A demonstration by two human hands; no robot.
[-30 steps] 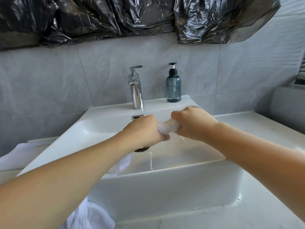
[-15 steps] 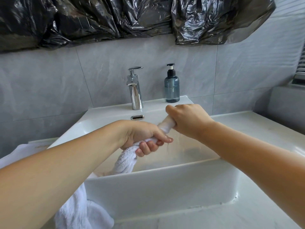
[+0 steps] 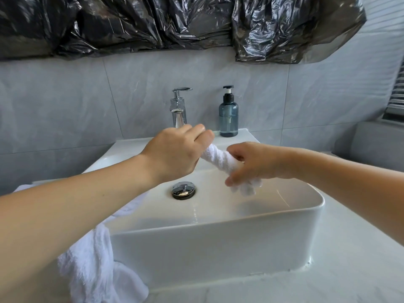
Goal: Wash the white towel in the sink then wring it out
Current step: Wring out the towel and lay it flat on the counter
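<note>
The scene is viewed from one head-worn wide-angle camera, aimed forward and down over the sink at close range, with the tiled wall faced squarely

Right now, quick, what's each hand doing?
Left hand: grip closed on the twisted white towel.
Right hand: grip closed on the towel's other end.

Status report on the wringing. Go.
Left hand and right hand both grip the twisted towel over the sink. Rest of towel trails over the sink's left rim. Nothing in the way.
</note>
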